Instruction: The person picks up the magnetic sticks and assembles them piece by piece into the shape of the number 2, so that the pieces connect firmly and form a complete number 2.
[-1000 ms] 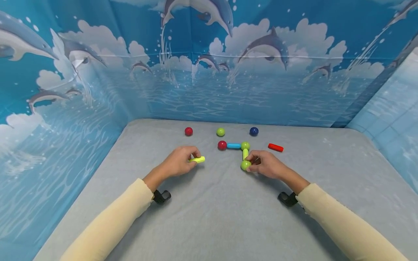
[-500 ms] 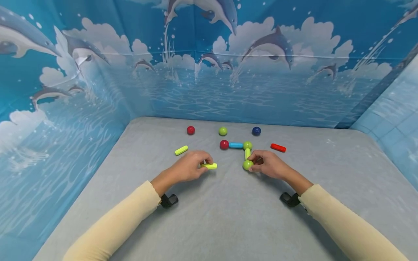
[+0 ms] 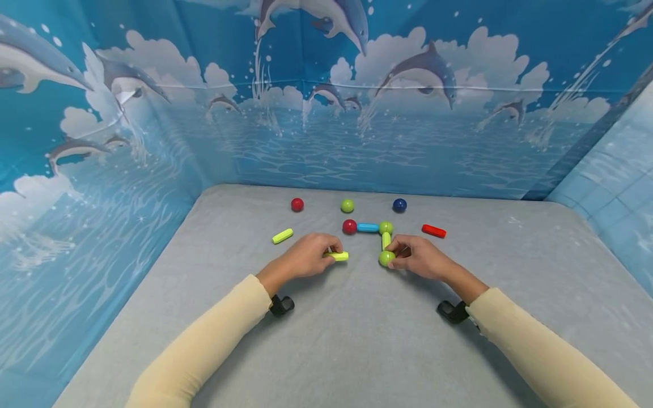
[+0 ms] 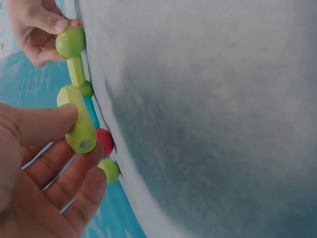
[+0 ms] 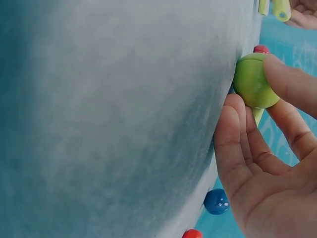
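Observation:
My left hand point(image 3: 310, 256) pinches a yellow-green magnetic rod point(image 4: 78, 119) between thumb and fingers; a small metal disc shows at its end in the left wrist view. To the right, my right hand point(image 3: 419, 258) holds a green ball point(image 5: 255, 81) at the near end of a joined L shape. That shape runs from this ball along a yellow-green rod point(image 3: 386, 240) to a second green ball point(image 3: 386, 227). From there a blue rod point(image 3: 368, 227) leads left to a red ball point(image 3: 349, 226). The held rod's free end points toward the right hand's ball, with a gap between.
Behind the L shape, a loose red ball point(image 3: 297, 204), green ball point(image 3: 347, 205) and dark blue ball point(image 3: 399, 205) lie in a row. A spare yellow-green rod point(image 3: 283, 236) rests at left, a red rod point(image 3: 433, 230) at right. A dolphin-print curtain point(image 3: 326, 147) borders the grey table point(image 3: 326, 340).
My left hand has carried its rod rightward, toward the L shape, uncovering another yellow-green rod behind it. The right hand keeps its grip on the near green ball.

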`<action>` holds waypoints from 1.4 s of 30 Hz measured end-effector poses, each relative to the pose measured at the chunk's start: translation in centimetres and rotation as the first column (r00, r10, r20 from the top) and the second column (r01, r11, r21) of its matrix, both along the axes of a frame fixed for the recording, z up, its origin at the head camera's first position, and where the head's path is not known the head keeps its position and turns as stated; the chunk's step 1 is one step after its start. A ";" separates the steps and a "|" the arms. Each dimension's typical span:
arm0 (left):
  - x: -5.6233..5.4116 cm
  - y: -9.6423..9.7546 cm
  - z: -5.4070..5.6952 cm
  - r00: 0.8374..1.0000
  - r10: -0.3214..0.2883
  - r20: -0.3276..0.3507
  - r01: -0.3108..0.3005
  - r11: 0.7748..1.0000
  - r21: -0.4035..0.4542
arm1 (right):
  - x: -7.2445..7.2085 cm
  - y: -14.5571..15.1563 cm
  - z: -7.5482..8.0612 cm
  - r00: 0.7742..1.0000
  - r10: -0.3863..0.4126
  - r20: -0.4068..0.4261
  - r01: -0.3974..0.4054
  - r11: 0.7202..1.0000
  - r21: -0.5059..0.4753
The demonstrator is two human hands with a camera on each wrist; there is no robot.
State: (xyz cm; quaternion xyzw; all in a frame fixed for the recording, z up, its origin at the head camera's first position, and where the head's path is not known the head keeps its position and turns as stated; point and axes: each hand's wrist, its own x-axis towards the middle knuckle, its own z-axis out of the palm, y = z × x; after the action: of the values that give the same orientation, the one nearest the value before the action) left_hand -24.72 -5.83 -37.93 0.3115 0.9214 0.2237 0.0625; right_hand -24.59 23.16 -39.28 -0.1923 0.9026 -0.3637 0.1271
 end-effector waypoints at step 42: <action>-1.7 5.6 -1.0 0.994 -0.029 0.104 0.027 1.000 0.015 | 0.6 -0.7 -0.2 1.000 -0.010 -0.010 0.010 1.000 -0.010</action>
State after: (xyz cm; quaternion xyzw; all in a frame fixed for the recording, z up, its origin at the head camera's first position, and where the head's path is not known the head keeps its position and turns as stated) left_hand -26.46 -0.19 -38.92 0.3128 0.9108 0.2451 0.1117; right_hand -23.96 22.51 -39.51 -0.1903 0.9024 -0.3677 0.1198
